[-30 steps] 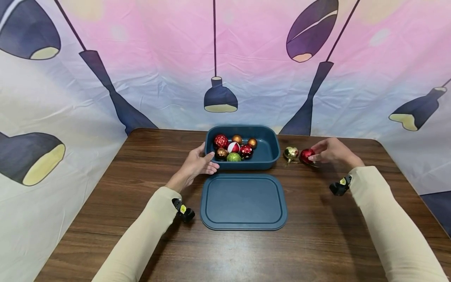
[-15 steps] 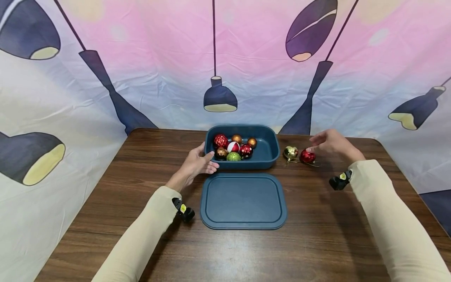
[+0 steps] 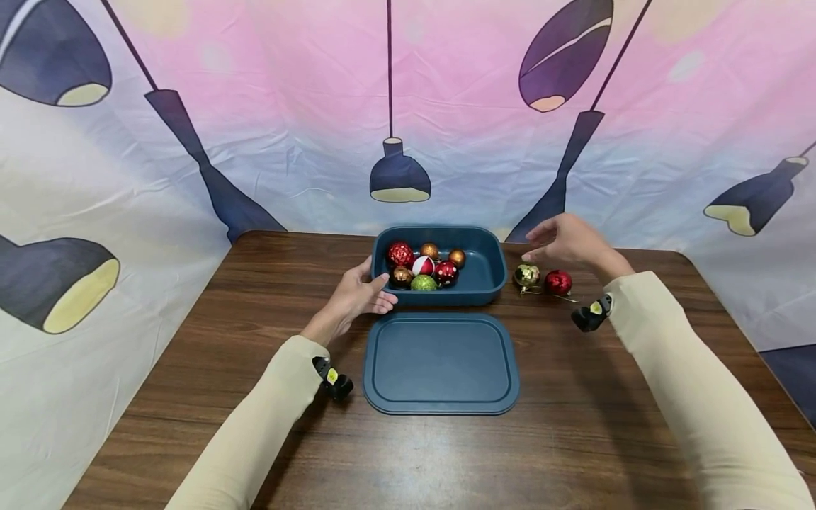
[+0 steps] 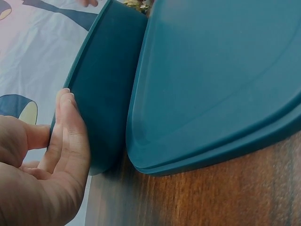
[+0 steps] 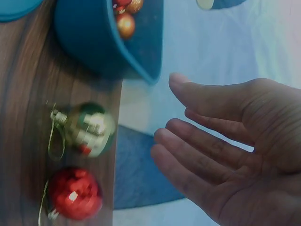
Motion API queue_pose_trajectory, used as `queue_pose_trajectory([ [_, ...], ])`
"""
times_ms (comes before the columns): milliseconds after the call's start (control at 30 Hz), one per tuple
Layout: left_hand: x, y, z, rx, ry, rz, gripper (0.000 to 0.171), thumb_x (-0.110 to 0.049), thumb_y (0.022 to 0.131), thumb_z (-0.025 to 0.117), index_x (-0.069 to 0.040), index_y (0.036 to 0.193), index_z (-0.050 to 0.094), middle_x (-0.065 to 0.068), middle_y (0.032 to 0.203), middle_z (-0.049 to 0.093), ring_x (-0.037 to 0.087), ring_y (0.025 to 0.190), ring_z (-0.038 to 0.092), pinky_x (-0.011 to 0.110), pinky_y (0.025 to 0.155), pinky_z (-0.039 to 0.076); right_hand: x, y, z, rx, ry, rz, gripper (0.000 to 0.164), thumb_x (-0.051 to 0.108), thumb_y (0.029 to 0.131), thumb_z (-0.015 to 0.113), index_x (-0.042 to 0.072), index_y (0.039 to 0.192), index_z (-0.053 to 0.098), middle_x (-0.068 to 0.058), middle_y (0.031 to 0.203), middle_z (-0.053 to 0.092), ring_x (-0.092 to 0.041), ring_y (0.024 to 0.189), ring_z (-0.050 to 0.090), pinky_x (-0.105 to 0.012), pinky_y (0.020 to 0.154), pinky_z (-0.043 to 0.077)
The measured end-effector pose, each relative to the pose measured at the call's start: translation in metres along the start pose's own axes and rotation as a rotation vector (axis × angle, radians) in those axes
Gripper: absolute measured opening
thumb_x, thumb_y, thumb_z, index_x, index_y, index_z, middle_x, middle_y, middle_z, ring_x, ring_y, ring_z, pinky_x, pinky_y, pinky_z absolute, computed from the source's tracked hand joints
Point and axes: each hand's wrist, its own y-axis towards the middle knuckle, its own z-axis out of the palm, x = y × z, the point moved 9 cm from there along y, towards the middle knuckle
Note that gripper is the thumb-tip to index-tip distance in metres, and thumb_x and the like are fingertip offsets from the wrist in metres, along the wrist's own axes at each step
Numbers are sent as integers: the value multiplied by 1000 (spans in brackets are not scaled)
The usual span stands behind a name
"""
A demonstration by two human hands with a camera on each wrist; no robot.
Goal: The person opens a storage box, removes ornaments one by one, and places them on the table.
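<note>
A dark blue box (image 3: pixel 484 283) stands at the back of the table, with several Christmas baubles (image 3: pixel 423 266) in its left part. At its front left corner my left hand (image 3: pixel 357 290) holds the wall, the thumb at the rim and the fingers along the outside (image 4: pixel 70 136). My right hand (image 3: pixel 570 244), holding nothing, hovers above a shiny gold bauble (image 3: pixel 526 276) with its fingers loosely bent and parted from the thumb. Just right of that lies a red bauble (image 3: pixel 558 282). Both have string loops and rest on the table, apart from the hand in the right wrist view.
The flat blue lid (image 3: pixel 442 365) lies on the wooden table (image 3: pixel 574 439) directly in front of the box. A printed cloth (image 3: pixel 306 142) with lamp shapes hangs behind the table's back edge.
My right hand has let go of the red bauble, risen and moved left over the gold one. The red bauble stays on the table. My left hand has not moved.
</note>
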Motion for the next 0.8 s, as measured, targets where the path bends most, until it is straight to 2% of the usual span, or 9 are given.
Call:
queue_pose_trajectory([
  [333, 1, 1, -1, 4, -8, 4, 70, -25, 108, 51, -24, 165, 9, 15, 82, 75, 22, 68, 74, 26, 63, 61, 34, 10, 14, 12, 79, -102, 41, 17, 89, 81, -2, 123, 70, -21, 118, 70, -35, 110, 66, -52, 95, 53],
  [567, 0, -1, 0, 3, -13, 6, 70, -25, 109, 50, -24, 164, 9, 14, 81, 75, 21, 68, 73, 26, 63, 61, 47, 20, 32, 35, 102, -116, 41, 15, 88, 82, 1, 124, 70, -22, 123, 68, -33, 108, 67, -50, 94, 54],
  [800, 0, 0, 2, 3, -17, 5, 71, -27, 108, 51, -24, 164, 9, 14, 81, 75, 20, 67, 73, 26, 63, 61, 54, 28, 52, 78, 120, -125, 42, 13, 88, 81, -2, 126, 69, -24, 124, 67, -33, 110, 66, -49, 95, 54],
])
